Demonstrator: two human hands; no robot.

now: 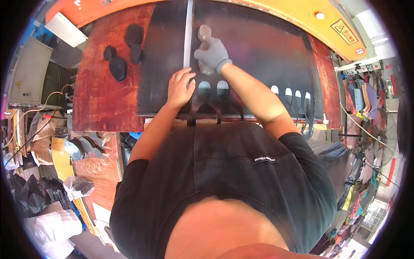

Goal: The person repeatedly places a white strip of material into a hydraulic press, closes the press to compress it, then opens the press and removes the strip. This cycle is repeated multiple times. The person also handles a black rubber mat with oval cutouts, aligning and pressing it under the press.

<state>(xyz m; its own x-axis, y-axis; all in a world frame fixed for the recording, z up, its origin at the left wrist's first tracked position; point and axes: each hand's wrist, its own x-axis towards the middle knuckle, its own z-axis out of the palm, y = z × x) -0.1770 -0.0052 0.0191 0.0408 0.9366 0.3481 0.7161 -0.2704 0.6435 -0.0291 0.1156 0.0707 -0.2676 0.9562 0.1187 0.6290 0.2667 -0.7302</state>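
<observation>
My right hand (pixel 212 55), in a grey glove, is closed around the middle of a pale grey sole-shaped piece (pixel 205 31). The piece lies lengthwise on a black sheet (pixel 263 56), its rounded far end showing past my fingers. Bare and with fingers stretched out, my left hand (pixel 180 87) rests on the sheet beside the near end of a white strip (pixel 187 39). Closer to me are two rounded white-and-dark shapes (pixel 204 90) in the sheet. Several narrower ones (pixel 288 96) line its near right edge.
Black sole-shaped pieces (pixel 117 69) lie on the reddish-brown board (pixel 97 93) at left. An orange machine beam (pixel 267 9) spans the far side. A wooden surface (pixel 101 166) with clear plastic items is at lower left. Coloured materials (pixel 364 97) hang at right.
</observation>
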